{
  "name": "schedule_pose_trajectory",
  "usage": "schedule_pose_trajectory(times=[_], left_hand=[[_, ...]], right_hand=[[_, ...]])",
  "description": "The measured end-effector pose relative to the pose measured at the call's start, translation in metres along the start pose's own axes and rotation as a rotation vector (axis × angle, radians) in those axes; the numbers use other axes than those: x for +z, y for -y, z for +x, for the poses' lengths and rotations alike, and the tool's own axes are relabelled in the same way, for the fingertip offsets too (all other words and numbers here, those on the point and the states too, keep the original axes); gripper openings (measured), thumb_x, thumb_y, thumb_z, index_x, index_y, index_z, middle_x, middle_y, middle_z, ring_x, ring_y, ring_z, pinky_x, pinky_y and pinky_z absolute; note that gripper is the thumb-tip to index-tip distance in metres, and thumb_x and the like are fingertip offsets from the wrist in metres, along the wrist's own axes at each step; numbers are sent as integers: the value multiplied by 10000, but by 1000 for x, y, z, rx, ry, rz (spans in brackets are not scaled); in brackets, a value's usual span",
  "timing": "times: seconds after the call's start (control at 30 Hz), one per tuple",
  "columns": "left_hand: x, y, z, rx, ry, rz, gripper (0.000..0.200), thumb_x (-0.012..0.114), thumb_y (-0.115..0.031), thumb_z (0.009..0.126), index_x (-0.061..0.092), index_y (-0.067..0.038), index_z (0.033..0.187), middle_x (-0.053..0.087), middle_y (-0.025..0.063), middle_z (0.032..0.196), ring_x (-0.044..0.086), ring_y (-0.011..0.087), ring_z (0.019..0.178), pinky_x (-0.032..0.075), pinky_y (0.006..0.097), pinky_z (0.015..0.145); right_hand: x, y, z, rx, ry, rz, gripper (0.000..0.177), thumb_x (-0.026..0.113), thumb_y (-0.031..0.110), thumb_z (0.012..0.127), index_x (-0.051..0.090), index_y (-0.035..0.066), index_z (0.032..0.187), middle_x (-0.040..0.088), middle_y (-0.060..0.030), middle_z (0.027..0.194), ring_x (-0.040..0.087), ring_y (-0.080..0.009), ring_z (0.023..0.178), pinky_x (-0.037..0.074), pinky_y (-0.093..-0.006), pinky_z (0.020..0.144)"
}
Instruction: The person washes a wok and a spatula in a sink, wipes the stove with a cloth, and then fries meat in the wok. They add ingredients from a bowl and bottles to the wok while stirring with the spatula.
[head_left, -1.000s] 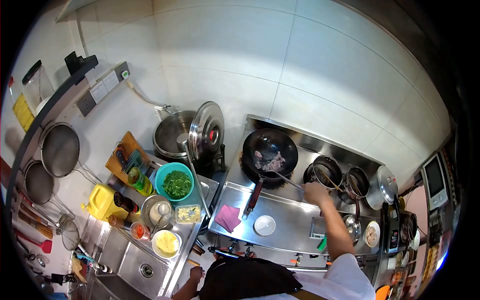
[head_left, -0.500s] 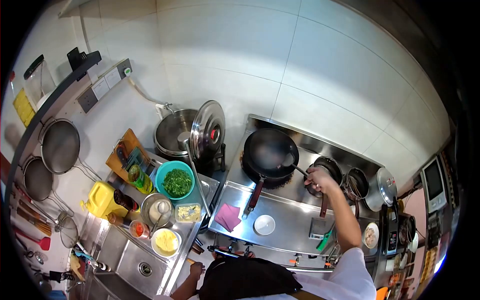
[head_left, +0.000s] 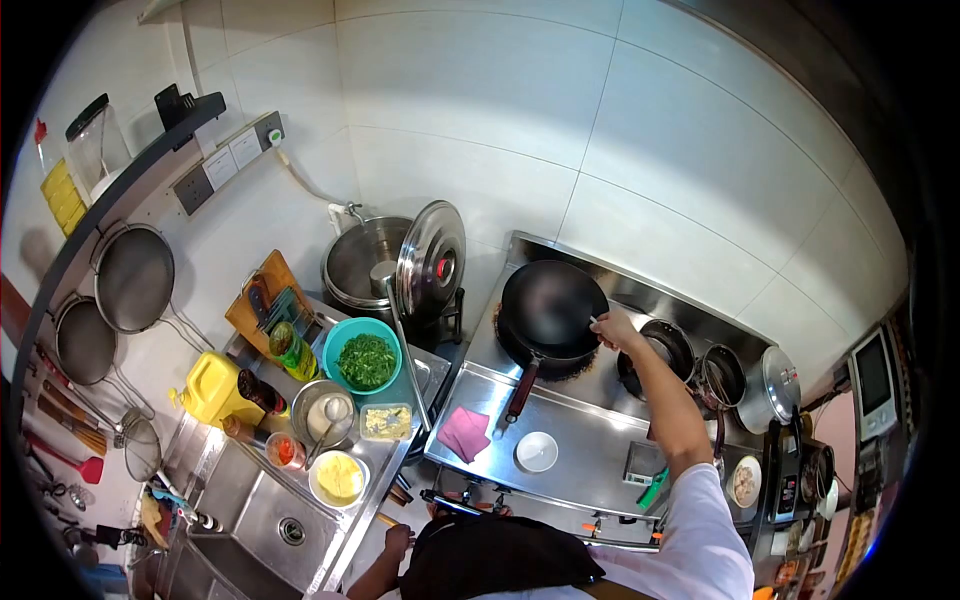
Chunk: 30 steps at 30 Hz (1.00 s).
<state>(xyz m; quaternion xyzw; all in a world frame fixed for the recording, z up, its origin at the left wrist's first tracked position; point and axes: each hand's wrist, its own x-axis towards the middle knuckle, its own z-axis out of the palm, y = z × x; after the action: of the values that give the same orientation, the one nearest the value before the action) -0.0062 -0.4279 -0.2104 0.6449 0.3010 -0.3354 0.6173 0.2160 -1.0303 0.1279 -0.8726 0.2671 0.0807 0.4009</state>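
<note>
My right hand [head_left: 615, 328] is closed at the right rim of the black wok [head_left: 550, 312]; a small pale tip shows at its fingers, but the item's full shape is unclear. A hazy light patch lies inside the wok, whose dark red handle points toward me. Low in the view, my left hand [head_left: 397, 541] is curled beside the counter edge, close to a thin wooden stick [head_left: 387, 520]; what it grips is hidden. Between the wok and me are a white bowl [head_left: 537, 452] and a pink cloth [head_left: 464, 434].
Two smaller pans [head_left: 720, 377] and a lidded pot [head_left: 769, 390] stand right of the wok. Left are a teal bowl of greens [head_left: 366, 362], a yellow jug [head_left: 217, 392], a sink [head_left: 250, 500] and a large pot [head_left: 365, 262] with a tilted lid [head_left: 431, 258].
My right hand has moved up and left to the wok's rim. The ladle seen in it before no longer shows clearly. The whole view has shifted slightly.
</note>
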Motion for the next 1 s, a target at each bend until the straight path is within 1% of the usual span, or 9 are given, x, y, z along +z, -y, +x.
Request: schedule_pose_trajectory(times=[0.1,0.13,0.17,0.23,0.27,0.33,0.57,0.83,1.0], left_hand=[[-1,-2,-5,-3,25,53,151,467,-134,864,569,-24,878,635,143,801,621,226,610,504,338,512],[-2,-3,-5,-6,37,90,146,466,-129,868,570,-26,871,631,139,785,624,225,617,504,343,518],[-10,3,3,-5,40,93,146,466,-129,868,570,-26,871,631,139,785,624,225,617,504,343,518],[-29,17,18,892,166,1259,133,475,-119,871,568,-26,852,628,127,762,620,219,597,499,332,496],[-25,18,16,890,166,1255,133,475,-119,871,568,-26,852,628,127,762,620,219,597,499,332,496],[-14,14,3,42,8,33,134,483,-122,878,575,-29,849,631,113,754,618,213,576,493,318,472],[-20,16,4,65,88,245,155,466,-137,894,577,-29,880,640,113,787,618,202,574,491,306,467],[-3,-12,18,-28,92,122,207,463,-195,892,575,-41,974,646,117,846,623,200,631,498,311,521],[3,-19,13,-3,42,107,209,473,-208,890,575,-45,972,643,111,857,623,197,648,498,315,542]], right_hand=[[24,11,-16,-442,-312,-681,106,561,44,759,660,17,785,638,-168,674,637,-328,624,524,-439,572],[25,21,-30,-295,-197,-760,200,585,76,751,658,43,935,662,-179,815,640,-382,825,520,-447,777],[24,17,-37,-292,-201,-760,200,585,76,751,658,43,935,662,-179,815,640,-382,825,520,-447,777],[26,5,-50,-346,-147,-938,309,591,114,778,611,77,1085,660,-164,934,642,-354,892,522,-426,780],[17,17,-71,-240,-48,-952,386,579,116,800,553,102,1185,647,-158,1009,635,-335,950,517,-413,796],[8,7,-87,-248,-77,-1003,340,547,100,810,576,100,1148,654,-162,934,645,-338,887,520,-433,744],[8,12,-157,-93,-73,-1076,287,523,74,812,614,75,1084,676,-163,909,665,-321,874,537,-414,722],[61,-32,-80,-34,-232,-587,290,465,134,857,560,27,1110,645,-243,913,630,-409,889,510,-488,778],[79,-32,-88,3,-186,-613,450,461,84,822,517,139,1265,632,-247,999,615,-406,947,494,-487,815]])
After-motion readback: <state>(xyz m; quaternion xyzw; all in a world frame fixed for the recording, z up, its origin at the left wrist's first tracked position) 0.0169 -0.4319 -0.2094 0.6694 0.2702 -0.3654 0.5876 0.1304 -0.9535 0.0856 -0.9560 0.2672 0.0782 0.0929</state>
